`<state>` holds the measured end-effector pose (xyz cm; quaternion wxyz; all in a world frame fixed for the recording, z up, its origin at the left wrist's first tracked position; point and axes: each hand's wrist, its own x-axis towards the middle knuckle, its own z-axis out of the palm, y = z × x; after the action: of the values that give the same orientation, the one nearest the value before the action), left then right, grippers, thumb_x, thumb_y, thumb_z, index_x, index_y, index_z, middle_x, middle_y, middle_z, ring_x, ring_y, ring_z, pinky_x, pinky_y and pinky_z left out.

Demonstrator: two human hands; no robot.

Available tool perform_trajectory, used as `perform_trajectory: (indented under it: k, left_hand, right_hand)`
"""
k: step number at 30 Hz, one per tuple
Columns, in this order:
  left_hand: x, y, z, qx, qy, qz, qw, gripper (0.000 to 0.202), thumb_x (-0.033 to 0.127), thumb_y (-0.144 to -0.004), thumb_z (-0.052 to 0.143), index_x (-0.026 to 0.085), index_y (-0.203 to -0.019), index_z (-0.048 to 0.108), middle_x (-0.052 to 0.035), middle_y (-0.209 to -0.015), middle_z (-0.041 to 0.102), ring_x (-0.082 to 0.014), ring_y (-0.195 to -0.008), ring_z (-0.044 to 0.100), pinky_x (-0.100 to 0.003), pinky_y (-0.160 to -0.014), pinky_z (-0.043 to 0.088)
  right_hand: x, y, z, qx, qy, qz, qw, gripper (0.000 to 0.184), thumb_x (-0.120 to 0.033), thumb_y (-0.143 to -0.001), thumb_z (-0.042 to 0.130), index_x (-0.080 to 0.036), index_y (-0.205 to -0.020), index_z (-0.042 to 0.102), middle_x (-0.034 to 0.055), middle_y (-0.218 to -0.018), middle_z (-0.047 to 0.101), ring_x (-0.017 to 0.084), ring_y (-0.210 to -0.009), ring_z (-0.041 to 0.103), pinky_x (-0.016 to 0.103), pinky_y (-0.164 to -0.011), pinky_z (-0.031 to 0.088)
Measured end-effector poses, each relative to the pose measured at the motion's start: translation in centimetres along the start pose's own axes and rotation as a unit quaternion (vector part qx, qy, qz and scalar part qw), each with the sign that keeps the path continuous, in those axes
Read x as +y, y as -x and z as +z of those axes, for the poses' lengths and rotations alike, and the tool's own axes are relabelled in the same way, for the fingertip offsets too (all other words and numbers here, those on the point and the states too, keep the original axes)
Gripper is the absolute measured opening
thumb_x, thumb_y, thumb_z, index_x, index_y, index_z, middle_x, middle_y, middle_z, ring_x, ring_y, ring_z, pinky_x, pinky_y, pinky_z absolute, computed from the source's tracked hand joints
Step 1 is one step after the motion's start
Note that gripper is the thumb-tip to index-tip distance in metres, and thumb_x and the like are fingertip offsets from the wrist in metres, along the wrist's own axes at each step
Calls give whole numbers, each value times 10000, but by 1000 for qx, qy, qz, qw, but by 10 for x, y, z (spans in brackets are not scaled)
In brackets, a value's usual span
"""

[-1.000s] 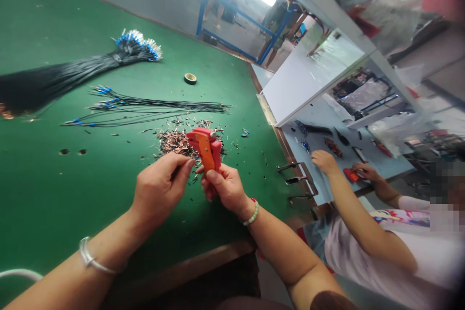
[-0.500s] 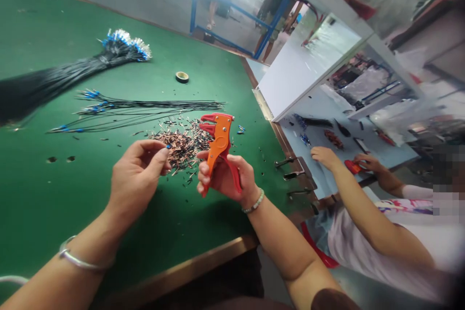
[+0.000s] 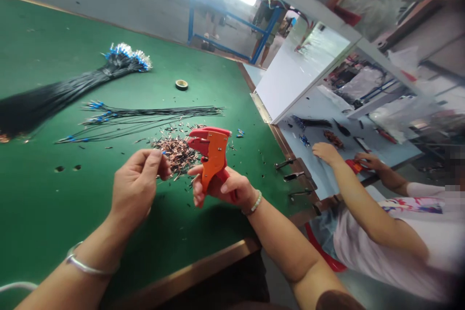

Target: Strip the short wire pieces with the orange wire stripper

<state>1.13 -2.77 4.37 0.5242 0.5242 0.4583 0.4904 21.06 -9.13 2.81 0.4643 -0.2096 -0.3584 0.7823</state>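
In the head view, my right hand is wrapped round an orange and red wire stripper, whose red jaws point left. My left hand pinches a small blue piece between thumb and fingers; most of it is hidden. Both hands are held over the near side of a heap of copper and black wire scraps. Behind the heap, black wires with blue ends lie loosely side by side. A thick tied bundle of similar wires rests at the far left.
A tape roll lies toward the back of the green table. Small blue pieces are right of the scraps. Metal clamps stick out by the right edge. A co-worker's hands are busy at the adjoining bench.
The wire stripper has tipped leftward in my right hand, and its jaws have come down and closer to my left hand. The left hand keeps its pinch. The whole view has shifted slightly.
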Motion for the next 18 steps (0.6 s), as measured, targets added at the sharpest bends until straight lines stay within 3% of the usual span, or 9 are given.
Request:
perform_trajectory:
  k: [4,8,11,15,18]
  left_hand:
    - [-1,-1,-4,-12,-26,11,1000,336,426,-951,580,198,-706,604,11,-644,597,-119,-589,541,-272,-600,466]
    - [3,0,-5,-6,-122,29,992,319,427,-920,589,195,-703,617,17,-626,605,-118,-573,550,-258,-599,471]
    - [8,1,-4,13,-181,10,983,240,439,-829,662,201,-859,661,27,-644,641,-140,-577,590,-257,-576,490]
    - [16,3,1,14,-228,-6,974,364,513,-738,731,224,-956,692,-1,-767,718,-179,-670,663,-294,-661,549]
    - [20,-3,17,-37,-257,19,965,395,546,-671,755,234,-911,723,-30,-840,755,-211,-731,690,-317,-687,561]
  right_hand:
    - [-4,2,0,15,90,-19,996,662,-274,-642,766,-139,-1278,640,75,-953,709,234,-835,651,391,-808,531]
    - [3,0,3,34,217,-40,975,500,-269,-726,792,-138,-1189,657,72,-984,682,189,-869,643,366,-869,511]
    - [18,-5,5,55,272,-102,955,425,-265,-737,792,-151,-1121,652,59,-982,659,176,-887,628,352,-876,517]
    - [26,-9,9,109,290,-215,926,397,-269,-774,744,-170,-1140,624,60,-996,642,180,-888,620,367,-881,534]
    - [22,-8,12,171,285,-269,904,329,-274,-804,683,-182,-1109,605,62,-997,629,185,-878,617,390,-899,543]
